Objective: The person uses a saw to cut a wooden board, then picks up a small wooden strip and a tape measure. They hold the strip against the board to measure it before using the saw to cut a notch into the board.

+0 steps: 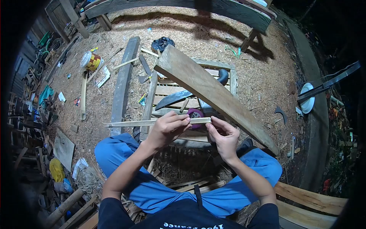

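1. We see the left grip point(167, 129) closed around a thin wooden strip point(131, 123), between its middle and right end.
2. Our right grip point(224, 137) pinches the strip's right end between thumb and fingertips.
3. We hold the strip crosswise above our lap, partly overlapping a purple tape measure point(196, 113).
4. Beyond it, we see a slatted wooden worktop point(150, 100) bearing a machete point(172, 100).
5. A thick plank point(213, 93) slants across the worktop, right of the machete's blade.
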Tool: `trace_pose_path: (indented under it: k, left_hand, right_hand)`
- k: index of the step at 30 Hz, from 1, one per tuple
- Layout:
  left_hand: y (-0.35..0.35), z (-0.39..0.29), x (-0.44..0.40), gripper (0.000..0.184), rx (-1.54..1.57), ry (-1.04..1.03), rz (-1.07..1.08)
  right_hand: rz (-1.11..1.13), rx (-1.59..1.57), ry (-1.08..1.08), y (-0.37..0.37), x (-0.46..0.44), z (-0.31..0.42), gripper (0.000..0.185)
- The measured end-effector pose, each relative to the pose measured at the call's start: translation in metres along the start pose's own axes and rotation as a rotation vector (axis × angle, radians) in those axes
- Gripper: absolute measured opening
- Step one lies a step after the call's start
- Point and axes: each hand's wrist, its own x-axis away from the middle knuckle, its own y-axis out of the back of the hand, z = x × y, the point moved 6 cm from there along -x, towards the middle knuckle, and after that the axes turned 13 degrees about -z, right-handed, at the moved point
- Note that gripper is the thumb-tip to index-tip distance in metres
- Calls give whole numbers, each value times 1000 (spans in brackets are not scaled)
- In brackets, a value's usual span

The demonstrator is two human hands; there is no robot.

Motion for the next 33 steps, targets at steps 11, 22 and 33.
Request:
trace_pose_path:
  k: [11, 22, 33]
  left_hand:
    - [-1, -7, -2, 27, -42, -48, -5]
    - [-7, -11, 1, 30, -123, -119, -18]
    - [-29, -13, -10, 25, -51, -195, -31]
  right_hand:
    - [14, -45, -56, 0, 2, 11, 29]
    - [-36, -144, -53, -1, 8, 9, 22]
    - [-209, -209, -102, 12, -2, 0, 19]
